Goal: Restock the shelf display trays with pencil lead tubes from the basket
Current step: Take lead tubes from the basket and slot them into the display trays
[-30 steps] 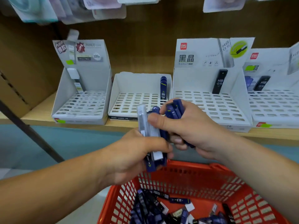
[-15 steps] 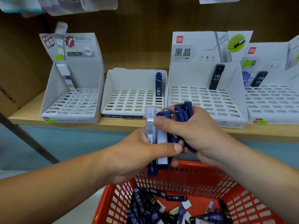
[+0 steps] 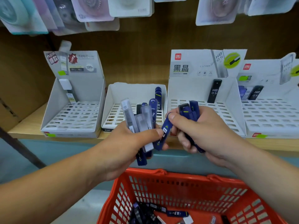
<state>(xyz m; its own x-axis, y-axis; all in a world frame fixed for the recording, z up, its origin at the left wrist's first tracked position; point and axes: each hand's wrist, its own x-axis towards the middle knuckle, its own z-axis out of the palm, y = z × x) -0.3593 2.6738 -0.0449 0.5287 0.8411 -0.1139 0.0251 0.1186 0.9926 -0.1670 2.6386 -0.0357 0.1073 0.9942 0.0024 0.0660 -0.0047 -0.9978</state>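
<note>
The left hand [image 3: 129, 147] is closed round a mixed bunch [image 3: 140, 122] of pencil lead tubes. Some are clear and grey, some are dark blue, and they fan out pointing up. The right hand [image 3: 203, 130] is closed too. It grips a few blue tubes [image 3: 191, 110] in its palm. Its thumb and first finger also pinch the top of a slanted tube [image 3: 165, 131], which is blue as well. That tube hangs between the two hands, and the left thumb touches its side. Both hands are up in front of the shelf, above the basket.

The red basket [image 3: 178, 173] sits just below the hands and has slots in its walls. On its bottom lie loose tubes [image 3: 177, 213], dark blue and black, all jumbled.

Behind the hands, four white trays stand in a row on the wooden shelf [image 3: 24, 125]. Each tray has a floor full of little holes.
- The far left tray [image 3: 72, 128] holds one white-topped tube [image 3: 68, 88] leaning at the back.
- The second tray [image 3: 137, 89] holds one standing blue tube [image 3: 158, 94] in its back right corner.
- The third tray [image 3: 194, 92] holds one black tube [image 3: 214, 91] marked HB 0.5.
- The far right tray [image 3: 275, 120] holds a bluish tube [image 3: 242, 93] and a dark tube [image 3: 256, 94] side by side at the back.

Hanging packs [image 3: 93, 10] dangle above the trays.
</note>
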